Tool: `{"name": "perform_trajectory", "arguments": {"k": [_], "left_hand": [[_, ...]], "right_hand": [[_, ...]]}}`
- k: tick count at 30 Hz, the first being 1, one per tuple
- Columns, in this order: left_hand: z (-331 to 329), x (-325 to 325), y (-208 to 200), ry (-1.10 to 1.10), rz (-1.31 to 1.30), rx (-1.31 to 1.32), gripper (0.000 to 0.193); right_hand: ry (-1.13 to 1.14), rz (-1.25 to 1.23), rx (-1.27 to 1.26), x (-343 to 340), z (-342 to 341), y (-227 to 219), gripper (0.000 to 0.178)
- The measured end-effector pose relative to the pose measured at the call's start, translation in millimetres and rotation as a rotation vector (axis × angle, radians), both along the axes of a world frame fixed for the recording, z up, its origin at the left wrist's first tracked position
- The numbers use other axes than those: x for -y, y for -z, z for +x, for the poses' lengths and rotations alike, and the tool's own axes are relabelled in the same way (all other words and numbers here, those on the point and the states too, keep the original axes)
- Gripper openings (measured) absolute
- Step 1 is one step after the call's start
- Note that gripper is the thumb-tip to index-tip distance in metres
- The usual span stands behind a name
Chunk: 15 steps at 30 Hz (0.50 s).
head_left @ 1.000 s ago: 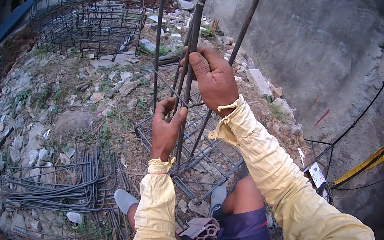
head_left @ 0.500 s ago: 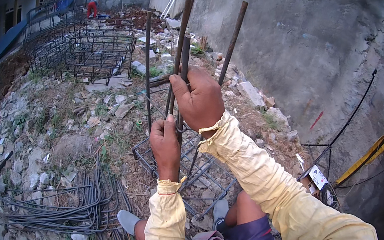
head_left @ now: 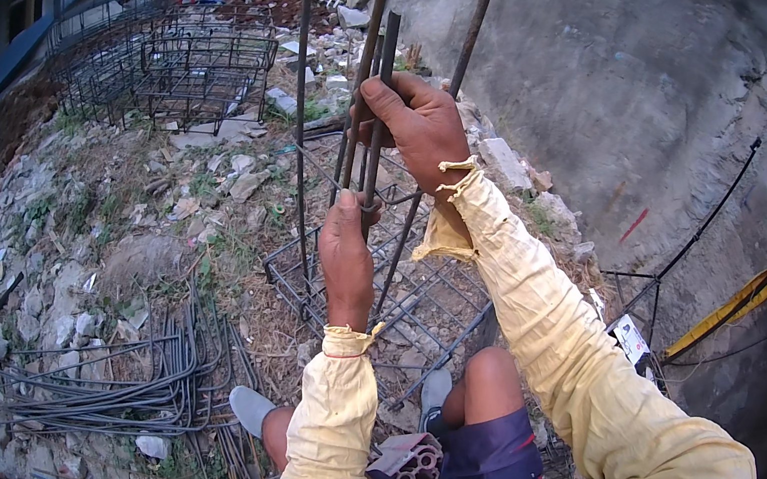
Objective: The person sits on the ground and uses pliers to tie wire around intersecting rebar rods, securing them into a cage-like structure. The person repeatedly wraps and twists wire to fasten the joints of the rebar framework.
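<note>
left hand [head_left: 346,258]: I'm clamping rebar rods [head_left: 389,44], nearer me
right hand [head_left: 423,121]: clamping them, farther
step: probably aligning
next move: needing steady grip

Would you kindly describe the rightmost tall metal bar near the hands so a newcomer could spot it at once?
Find the big grey wall filling the right side, then look left to the person's right hand among tall dark bars. The rightmost metal bar slants up from behind that hand. Unlike its neighbours, its top end stands to the right of the hand.
</note>
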<state>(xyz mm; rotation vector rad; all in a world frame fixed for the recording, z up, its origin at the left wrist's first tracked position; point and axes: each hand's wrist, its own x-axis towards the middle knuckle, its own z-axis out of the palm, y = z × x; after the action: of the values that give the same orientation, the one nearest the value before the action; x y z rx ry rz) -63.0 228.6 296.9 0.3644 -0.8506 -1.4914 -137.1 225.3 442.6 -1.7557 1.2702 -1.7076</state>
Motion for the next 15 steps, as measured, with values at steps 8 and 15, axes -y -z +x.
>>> {"name": "perform_trajectory", "arguments": {"k": [8, 15], "left_hand": [[10.0, 8.3, -8.2, 0.002, 0.064, 0.233, 0.031], [5.7, 4.3, -10.7, 0.063, 0.072, 0.093, 0.031]], "right_hand": [[-0.029, -0.072, -0.002, 13.0, -5.4, 15.6, 0.036], [-0.327, -0.078, 0.392, 30.4, -5.9, 29.1, 0.037]]}}
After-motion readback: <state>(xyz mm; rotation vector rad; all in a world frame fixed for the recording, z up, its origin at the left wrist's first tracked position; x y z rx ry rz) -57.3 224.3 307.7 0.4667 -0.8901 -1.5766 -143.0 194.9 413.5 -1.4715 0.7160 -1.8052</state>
